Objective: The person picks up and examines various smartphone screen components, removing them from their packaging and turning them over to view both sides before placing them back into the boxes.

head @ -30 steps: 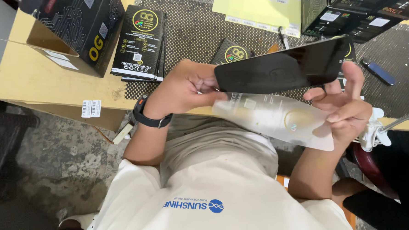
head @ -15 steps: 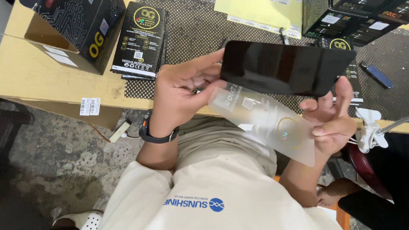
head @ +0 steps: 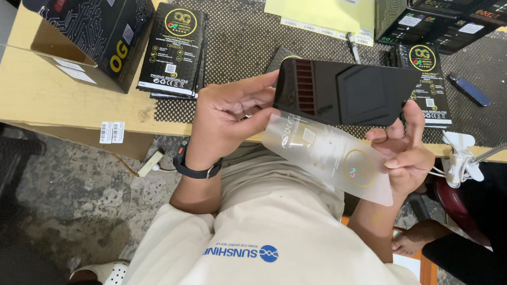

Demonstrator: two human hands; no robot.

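1. Pale wooden table point(head: 46, 94) fills the top of the head view, above a stained grey concrete floor point(head: 68, 202). A black perforated mat point(head: 243, 40) covers most of the tabletop.
2. On the table stand an open black cardboard box point(head: 89, 30) at the left and a stack of flat black retail packets with round yellow emblems point(head: 172, 52) beside it. Yellow paper sheets point(head: 322, 8) lie further back, near a cluster of black cartons point(head: 447, 8) at the top right.
3. One more flat black packet point(head: 430, 78) lies on the mat behind the hands, with a small blue pen-shaped tool point(head: 470, 90) to its right. A white clip on a flexible grey stalk point(head: 459, 159) sits at the table edge.
4. The left hand point(head: 230, 123), with a black wrist band point(head: 194, 165), is partly closed. Its thumb and fingertips pinch the left end of a glossy black rectangular panel point(head: 348, 93).
5. The panel is held in the air above the person's lap, just in front of the table edge and roughly level.
6. The right hand point(head: 405, 153) is loosely curled. Its raised fingers prop the panel's right end from beneath, and the rest of the hand holds a frosted translucent plastic sleeve point(head: 328, 156).
7. The sleeve hangs slanted under the panel, touching it near the left-hand end.
8. As for progress, the panel is wholly outside the sleeve. Both are in hand and neither has been set down. Whether the sleeve is empty cannot be told for sure, though it looks flat.
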